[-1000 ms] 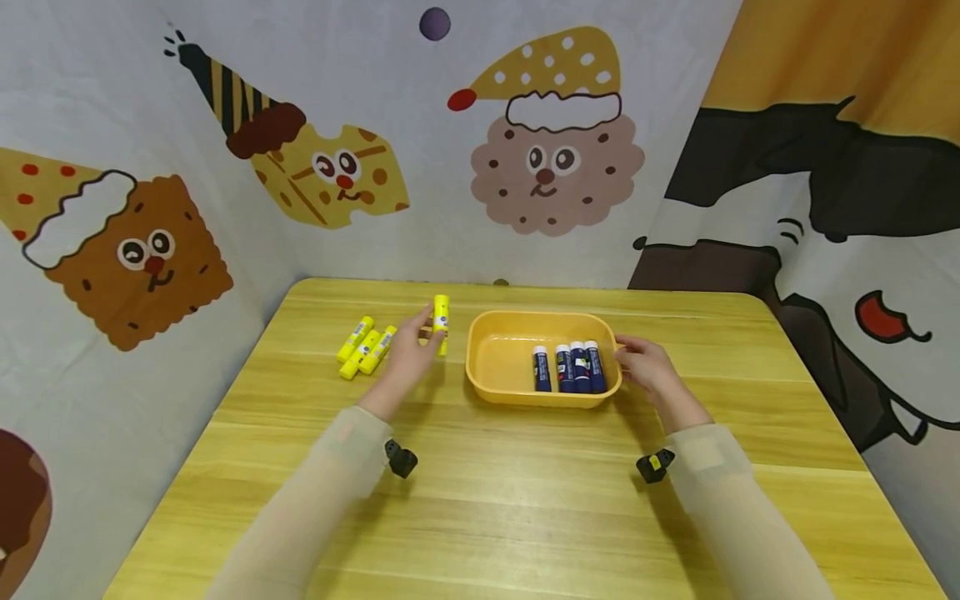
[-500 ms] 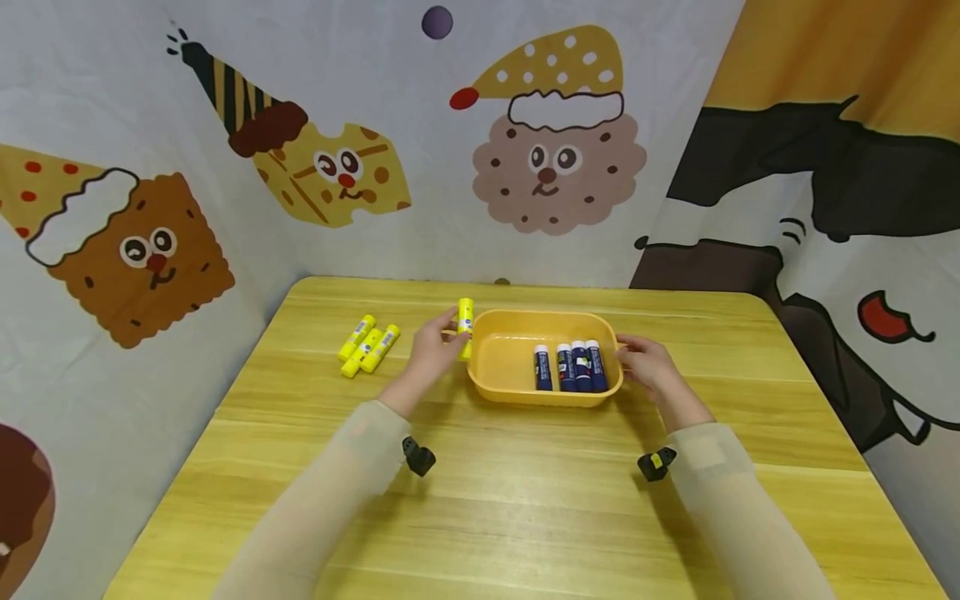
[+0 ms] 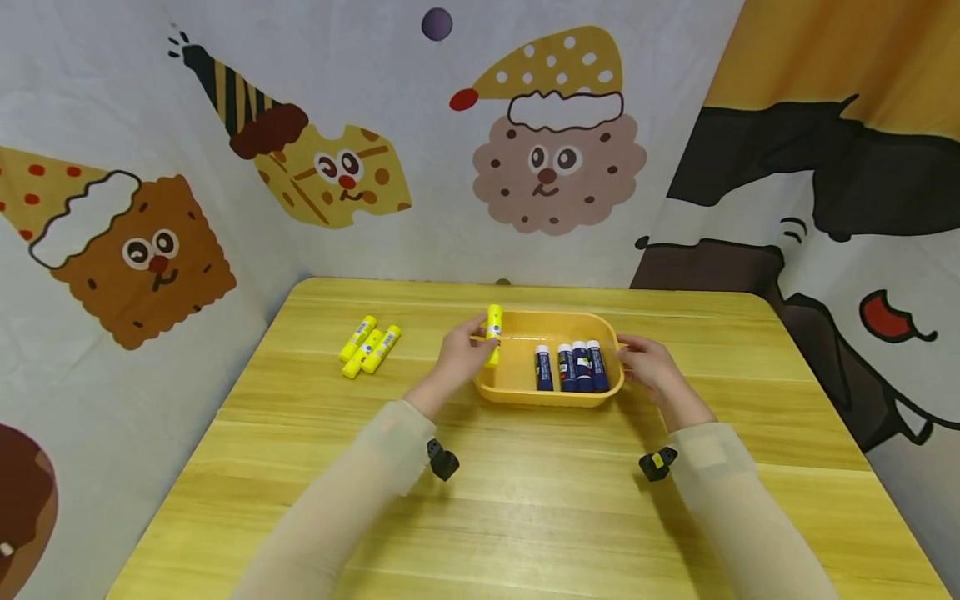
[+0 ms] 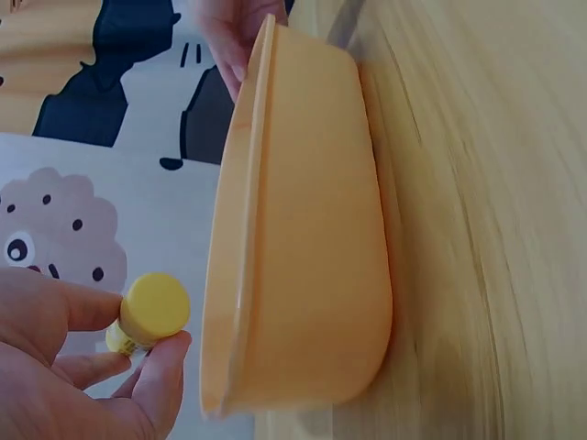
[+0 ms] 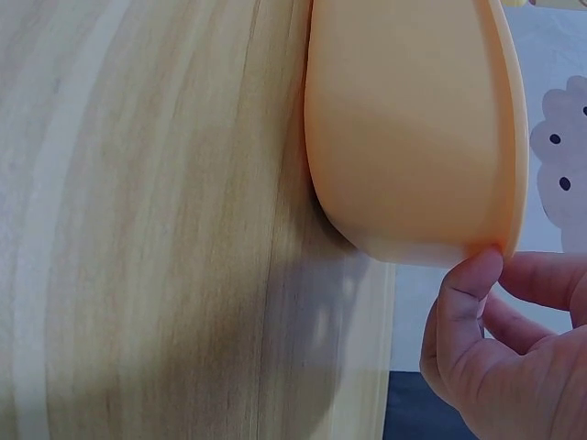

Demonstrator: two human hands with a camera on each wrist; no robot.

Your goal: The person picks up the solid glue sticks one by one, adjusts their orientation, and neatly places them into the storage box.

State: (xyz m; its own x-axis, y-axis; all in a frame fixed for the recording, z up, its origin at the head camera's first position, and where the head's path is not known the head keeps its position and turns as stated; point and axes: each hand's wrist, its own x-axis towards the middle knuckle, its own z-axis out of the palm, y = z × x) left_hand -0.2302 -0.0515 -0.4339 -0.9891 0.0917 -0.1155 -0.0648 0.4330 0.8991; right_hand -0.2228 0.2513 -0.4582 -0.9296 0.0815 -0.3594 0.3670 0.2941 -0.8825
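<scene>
My left hand (image 3: 462, 357) pinches a yellow glue stick (image 3: 494, 335) between thumb and fingers, over the left end of the orange plastic tray (image 3: 517, 398). In the left wrist view the yellow glue stick (image 4: 156, 307) shows end-on, beside the tray's rim. At the tray's right end, my right hand (image 3: 651, 367) holds the rim; the right wrist view shows thumb and forefinger pinching the tray's (image 5: 413, 137) edge. Inside the tray, several dark blue glue sticks with white caps (image 3: 582, 367) lie in the right half, one (image 3: 543, 368) slightly apart from the others.
Three more yellow glue sticks (image 3: 370, 346) lie close together on the wooden table (image 3: 525, 500), left of the tray. Behind the table hangs a white cloth (image 3: 435, 250) printed with cartoon food. Each sleeve cuff carries a small black camera (image 3: 442, 460).
The left hand has moved right with the yellow glue stick, from beside the tray to over its left end. The right hand has stayed at the rim.
</scene>
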